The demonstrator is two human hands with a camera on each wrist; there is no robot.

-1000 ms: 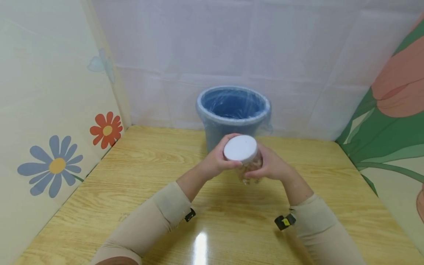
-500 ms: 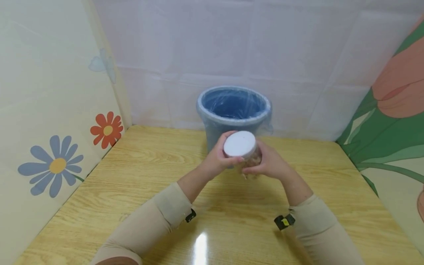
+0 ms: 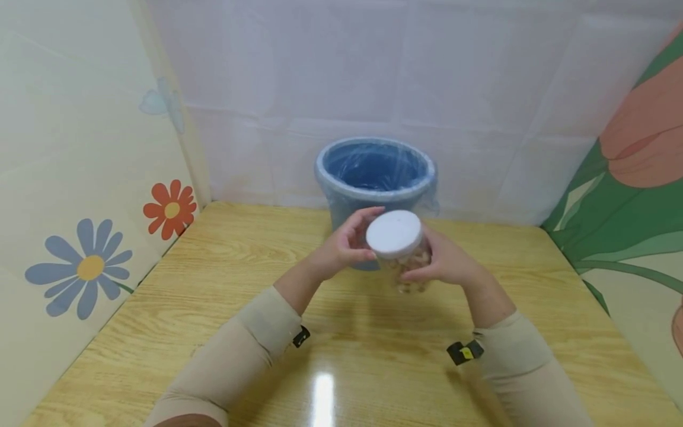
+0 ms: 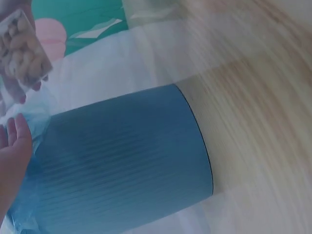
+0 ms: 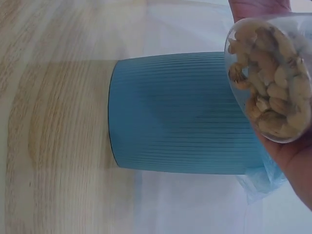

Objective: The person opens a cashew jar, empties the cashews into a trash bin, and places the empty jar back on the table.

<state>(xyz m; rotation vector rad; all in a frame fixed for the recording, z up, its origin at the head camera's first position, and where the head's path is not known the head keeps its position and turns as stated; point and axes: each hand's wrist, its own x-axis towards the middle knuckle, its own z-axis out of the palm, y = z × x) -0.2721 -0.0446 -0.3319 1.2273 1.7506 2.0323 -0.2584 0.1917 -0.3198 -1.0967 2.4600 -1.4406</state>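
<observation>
My right hand (image 3: 452, 258) grips a clear jar of nuts (image 3: 402, 261) with a white lid (image 3: 393, 232), holding it above the table and tilted slightly. Tan nuts show through its base in the right wrist view, where the jar (image 5: 275, 83) fills the upper right. Beside the lid, my left hand (image 3: 344, 244) has its fingers spread in a loose curve, apart from the jar. The left wrist view has this hand (image 4: 14, 151) at the left edge, below the jar (image 4: 23, 51).
A blue bin (image 3: 341, 210) lined with a clear plastic bag stands right behind the hands, against the white backdrop (image 3: 459, 71). Its ribbed wall fills much of both wrist views. The wood-grain table (image 3: 251, 249) lies below, with flower-printed panels (image 3: 69, 148) on both sides.
My left hand has let go of the jar and drawn left. The right hand has carried the jar a little to the right. The bin has stayed put.
</observation>
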